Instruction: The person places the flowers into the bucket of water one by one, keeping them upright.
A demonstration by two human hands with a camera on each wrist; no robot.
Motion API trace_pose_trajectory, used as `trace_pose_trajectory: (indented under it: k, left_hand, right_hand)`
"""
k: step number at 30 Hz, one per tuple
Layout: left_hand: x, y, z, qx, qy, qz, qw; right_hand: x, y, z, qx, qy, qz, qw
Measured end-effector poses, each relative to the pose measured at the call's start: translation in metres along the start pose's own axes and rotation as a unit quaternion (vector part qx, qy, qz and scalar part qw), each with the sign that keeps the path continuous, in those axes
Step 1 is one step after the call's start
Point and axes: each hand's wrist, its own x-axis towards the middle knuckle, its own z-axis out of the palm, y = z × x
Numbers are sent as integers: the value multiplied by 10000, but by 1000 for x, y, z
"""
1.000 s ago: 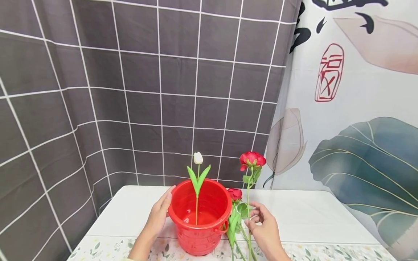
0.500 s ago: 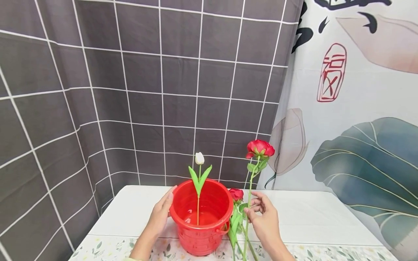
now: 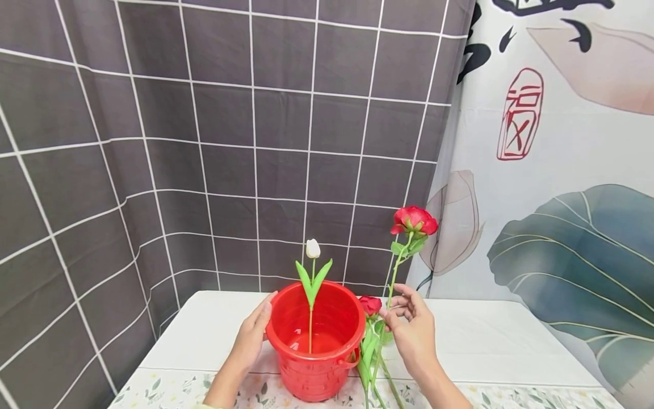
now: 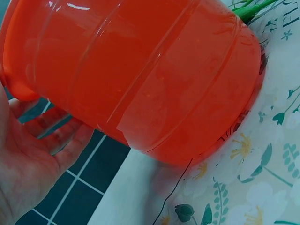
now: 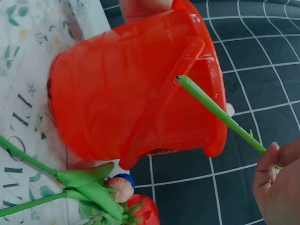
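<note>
A red bucket [image 3: 314, 363] stands on the table with a white tulip [image 3: 313, 250] upright in it. My left hand [image 3: 250, 332] rests against the bucket's left side near the rim; in the left wrist view its fingers [image 4: 70, 140] lie fairly straight along the wall. My right hand [image 3: 413, 326] pinches the stem of a red peony [image 3: 415, 220] between thumb and fingers, right of the bucket. The bloom is up high, leaning right. In the right wrist view the cut end of its green stem [image 5: 215, 110] overlaps the bucket's side and handle.
Beside the bucket's right side lie more flowers, with another red bloom [image 3: 370, 305] and green leaves [image 3: 367, 352]. The bucket's handle [image 5: 161, 105] hangs down on that side. A floral cloth [image 3: 168, 389] covers the table's front; a dark checked curtain [image 3: 214, 113] hangs behind.
My right hand has lifted the red peony higher, its bloom moving up and to the right. The left hand, bucket and tulip have stayed in place.
</note>
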Motion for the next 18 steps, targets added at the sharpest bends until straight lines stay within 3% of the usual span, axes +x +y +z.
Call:
trace_pose_trajectory:
  k: [18]
  left_hand:
    - [-1,1,0,-17,6,59,10000]
  right_hand:
    - [12,-19,13,488,112,-334,9982]
